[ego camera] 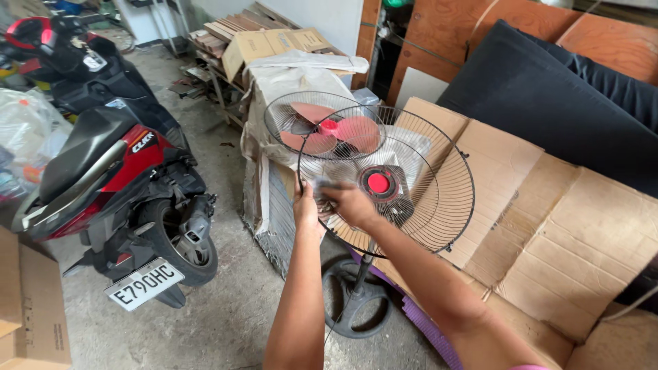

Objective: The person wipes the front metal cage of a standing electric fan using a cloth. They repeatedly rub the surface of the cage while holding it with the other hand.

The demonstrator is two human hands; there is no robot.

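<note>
A round wire fan guard (418,185), dark and fine-meshed with a red cap at its centre, is held upright in front of the viewer above a dark fan stand (358,296) on a concrete floor. The left hand (306,207) is closed around the guard's left rim, fingers wrapped over the wire. The right hand (351,204), just beside it toward the centre, is pressed against the mesh with what seems to be a pale cloth (321,185) beneath the fingers; whether the cloth is pinched or only pressed flat cannot be told.

Just beyond the grip, and partly behind the guard, a second wire guard with red fan blades (332,129) is seen resting on a covered stack. Flattened cardboard (548,226) lies to the right of the grip, and a red and black scooter (116,185) is parked well to its left.

For the wiping to be done well, the rim would best be kept steady by the left hand while the cloth is drawn along the wires from hub to rim, not across them, so that snagging is avoided. Light pressure is judged wise, since thin wires may bend.
</note>
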